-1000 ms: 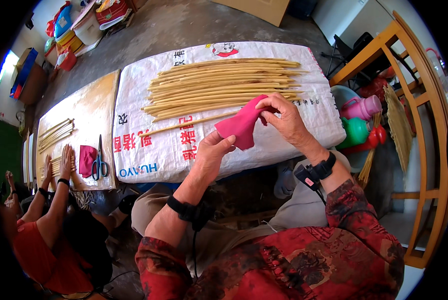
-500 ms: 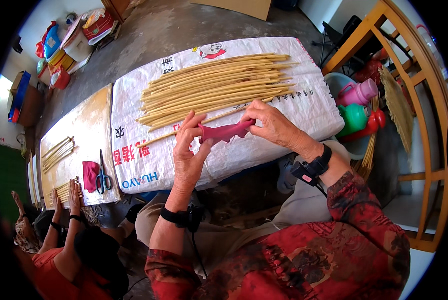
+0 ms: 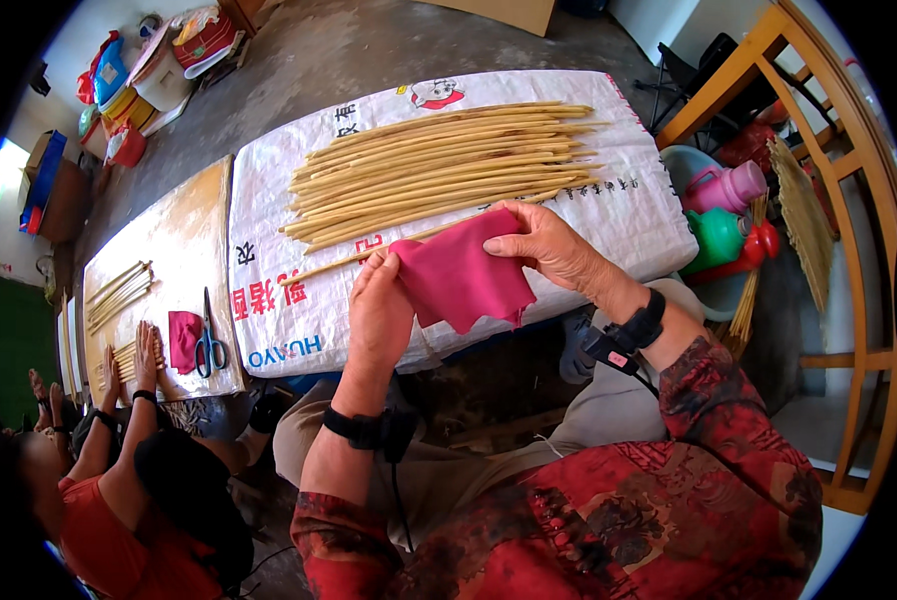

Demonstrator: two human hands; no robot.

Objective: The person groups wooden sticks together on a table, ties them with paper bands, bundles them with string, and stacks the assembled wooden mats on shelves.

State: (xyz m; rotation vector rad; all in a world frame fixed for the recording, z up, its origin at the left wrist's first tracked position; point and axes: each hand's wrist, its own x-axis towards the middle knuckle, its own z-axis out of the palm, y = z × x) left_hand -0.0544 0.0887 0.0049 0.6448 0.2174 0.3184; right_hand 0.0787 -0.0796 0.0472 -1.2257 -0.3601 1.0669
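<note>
A magenta cloth (image 3: 463,275) hangs spread between my two hands, over the front part of the table. My left hand (image 3: 380,305) pinches its left corner between thumb and fingers. At the upper right corner my right hand (image 3: 546,245) grips it, thumb on top. The cloth's lower edge looks uneven. Just beyond it, a row of pale straw-coloured stalks (image 3: 438,170) lies side by side on a white printed woven sack (image 3: 638,210). One single stalk (image 3: 333,266) lies apart in front of the row, partly hidden by the cloth and my hands.
On the left, another table (image 3: 168,250) bears blue-handled scissors (image 3: 208,345), a folded magenta cloth (image 3: 183,340) and short stalks (image 3: 118,297). A co-worker's hands (image 3: 133,365) rest there. To the right stand a basin with a pink jug (image 3: 725,187) and a wooden frame (image 3: 818,150).
The cloth, bunched into a narrow strip before, is now opened out flat and hangs down between my hands. My left hand has turned and closed on its corner.
</note>
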